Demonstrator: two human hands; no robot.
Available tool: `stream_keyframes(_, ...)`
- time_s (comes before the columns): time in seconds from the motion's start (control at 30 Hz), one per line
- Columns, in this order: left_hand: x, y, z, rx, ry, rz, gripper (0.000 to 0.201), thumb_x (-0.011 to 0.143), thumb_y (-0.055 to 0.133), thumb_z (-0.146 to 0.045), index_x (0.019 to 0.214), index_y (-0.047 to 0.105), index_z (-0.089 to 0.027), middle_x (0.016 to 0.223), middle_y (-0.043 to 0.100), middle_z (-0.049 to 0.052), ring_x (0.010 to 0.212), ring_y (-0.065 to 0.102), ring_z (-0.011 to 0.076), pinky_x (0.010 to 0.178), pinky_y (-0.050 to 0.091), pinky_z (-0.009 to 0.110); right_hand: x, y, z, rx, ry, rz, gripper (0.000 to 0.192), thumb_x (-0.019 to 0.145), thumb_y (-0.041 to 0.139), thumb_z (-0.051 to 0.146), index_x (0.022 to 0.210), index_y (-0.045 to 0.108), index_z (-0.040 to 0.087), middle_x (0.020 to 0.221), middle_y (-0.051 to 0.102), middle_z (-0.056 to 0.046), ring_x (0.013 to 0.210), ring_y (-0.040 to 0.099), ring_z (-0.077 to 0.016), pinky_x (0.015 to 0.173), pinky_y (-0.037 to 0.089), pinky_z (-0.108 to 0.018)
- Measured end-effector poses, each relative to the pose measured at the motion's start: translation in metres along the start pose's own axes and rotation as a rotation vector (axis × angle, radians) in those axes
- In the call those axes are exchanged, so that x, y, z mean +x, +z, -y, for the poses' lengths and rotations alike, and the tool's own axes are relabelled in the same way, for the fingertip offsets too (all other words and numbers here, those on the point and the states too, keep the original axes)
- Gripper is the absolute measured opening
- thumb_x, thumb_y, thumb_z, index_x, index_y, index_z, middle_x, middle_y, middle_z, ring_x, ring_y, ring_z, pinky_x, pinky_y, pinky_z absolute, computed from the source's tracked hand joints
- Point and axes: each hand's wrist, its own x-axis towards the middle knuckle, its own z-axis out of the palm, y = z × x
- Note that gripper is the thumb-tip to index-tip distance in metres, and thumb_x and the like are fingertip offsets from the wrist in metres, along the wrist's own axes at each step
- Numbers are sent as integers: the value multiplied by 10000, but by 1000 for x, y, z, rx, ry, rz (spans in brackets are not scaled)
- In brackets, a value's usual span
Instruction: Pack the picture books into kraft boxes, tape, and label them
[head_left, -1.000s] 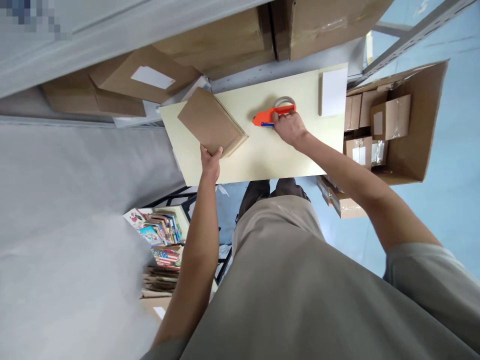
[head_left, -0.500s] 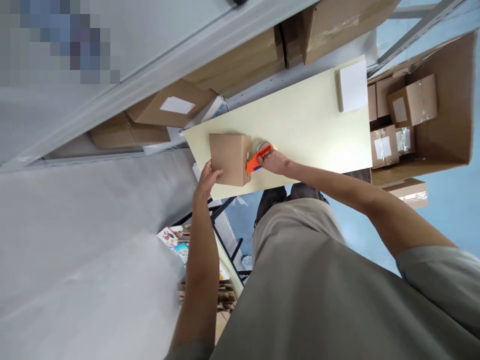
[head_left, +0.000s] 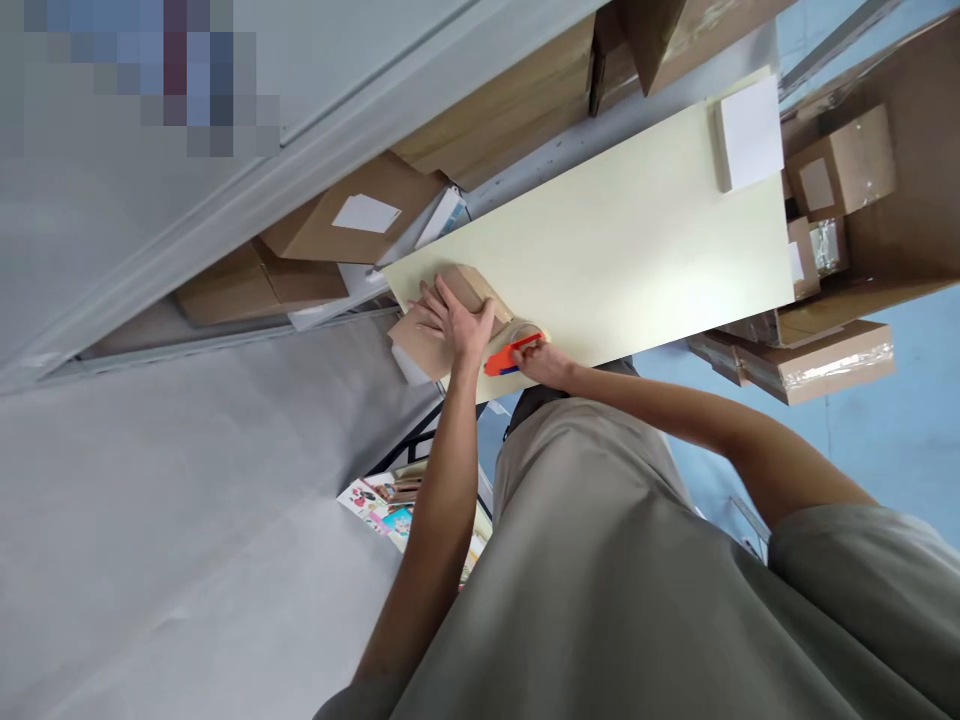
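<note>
A brown cardboard box point(head_left: 425, 345) lies near the left end of a pale yellow tabletop point(head_left: 622, 220). Across the box my left hand point(head_left: 459, 322) is spread, its fingers apart and resting on the cardboard. Close beside the box, my right hand point(head_left: 545, 362) grips an orange-red tape dispenser point(head_left: 504, 358). A roll of tape is partly visible on the dispenser, by my right hand. The hand on top hides part of the box.
A stack of white sheets or labels point(head_left: 750, 132) sits at the table's far right corner. Beyond it stands a large open carton point(head_left: 926, 180) holding several small boxes. Taped boxes point(head_left: 832, 360) lie below that carton. Shelved cartons point(head_left: 352, 205) line the back edge.
My left hand has moved from the box's left side onto its top, fingers spreading. The box has turned or tipped over. The tape dispenser stays in my right hand. The view has shifted.
</note>
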Motion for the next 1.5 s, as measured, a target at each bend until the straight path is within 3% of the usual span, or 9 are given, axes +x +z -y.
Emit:
stream_keyframes(0.07, -3, 1, 4, -8, 43, 1, 1126, 924, 807, -418, 1862, 264, -114, 1947, 162, 269, 1824, -44, 533, 1418, 74, 825, -28, -4, -20, -173, 119, 69, 521, 1061, 374, 6, 1521, 616, -23, 1236, 848, -294, 1117, 841, -345, 1043, 599, -473)
stream_keyframes(0.2, -13, 3, 8, -45, 129, 11, 1113, 913, 778, -403, 1860, 271, -113, 1953, 152, 261, 1829, -49, 517, 1424, 33, 820, -69, -25, -50, -244, 186, 59, 591, 1068, 286, -3, 1605, 527, -55, 1289, 813, -349, 1146, 817, -377, 1052, 570, -523)
stream_keyframes(0.4, -17, 10, 17, -102, 290, 48, 1115, 890, 786, -377, 1858, 288, -140, 1963, 147, 231, 1826, -121, 503, 1439, -3, 798, -52, -42, -54, -279, 232, 14, 604, 1097, 209, 50, 1606, 526, -14, 1298, 813, -327, 1156, 800, -382, 1090, 502, -520)
stream_keyframes(0.73, -23, 16, 44, -164, 452, 184, 1067, 815, 725, -230, 1821, 373, -197, 1981, 160, 125, 1839, -150, 421, 1472, -83, 712, -31, -20, -55, -215, 30, 82, 605, 1073, 255, 59, 1606, 535, 3, 1317, 823, -281, 1188, 784, -337, 1169, 506, -546)
stream_keyframes(0.93, -38, 13, 51, -145, 471, 196, 1006, 798, 712, -243, 1771, 461, -203, 1970, 219, 109, 1847, -120, 397, 1484, -73, 667, -73, -59, -117, -269, 92, 56, 590, 1065, 301, 48, 1603, 526, -40, 1324, 810, -289, 1215, 777, -335, 1172, 501, -548)
stream_keyframes(1.03, -46, 16, 43, -132, 450, 187, 1008, 792, 714, -258, 1767, 464, -204, 1965, 233, 115, 1848, -115, 391, 1484, -96, 640, -100, -93, -156, -355, 173, 55, 574, 1144, 386, 197, 1650, 476, -58, 1319, 801, -329, 1200, 778, -377, 1093, 504, -521)
stream_keyframes(1.13, -57, 25, 21, -135, 464, 207, 1004, 791, 710, -273, 1762, 465, -200, 1962, 244, 121, 1848, -121, 383, 1489, -82, 634, -103, -119, -174, -398, 207, 54, 613, 1214, 379, 329, 1685, 427, -60, 1309, 800, -343, 1230, 763, -384, 1058, 468, -471)
stream_keyframes(1.37, -85, 44, -35, -160, 563, 256, 902, 769, 659, -195, 1667, 573, -185, 1947, 293, 114, 1854, -99, 348, 1490, -89, 644, -50, -151, -162, -371, 142, 70, 645, 1173, 504, 423, 1628, 531, -33, 1359, 796, -324, 1255, 748, -417, 1083, 497, -494)
stream_keyframes(1.5, -90, 45, -46, -184, 531, 229, 834, 759, 657, -132, 1591, 648, -187, 1918, 354, 120, 1858, -64, 351, 1501, -71, 639, -26, -166, -147, -320, 121, 63, 514, 1190, 444, 350, 1390, 692, -54, 1362, 794, -322, 1314, 730, -372, 1151, 503, -500)
